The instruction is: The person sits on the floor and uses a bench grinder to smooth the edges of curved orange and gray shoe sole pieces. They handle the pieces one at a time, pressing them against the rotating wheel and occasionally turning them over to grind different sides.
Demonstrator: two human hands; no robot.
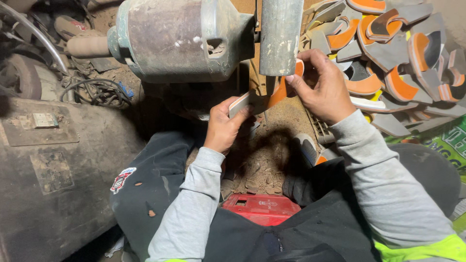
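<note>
Both hands (pixel 272 104) gripping orange sole (pixel 272 97), grinder (pixel 279 34)

Both grey-sleeved arms reach forward, elbows bent. The left hand (pixel 222 127) pinches with thumb uppermost. The right hand (pixel 324 87) sits higher, fingers curled in a grip.

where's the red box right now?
In the head view, the red box lies low at centre on the debris-strewn floor, between the person's knees, below the left hand and the orange-and-grey sole both hands hold.
</note>
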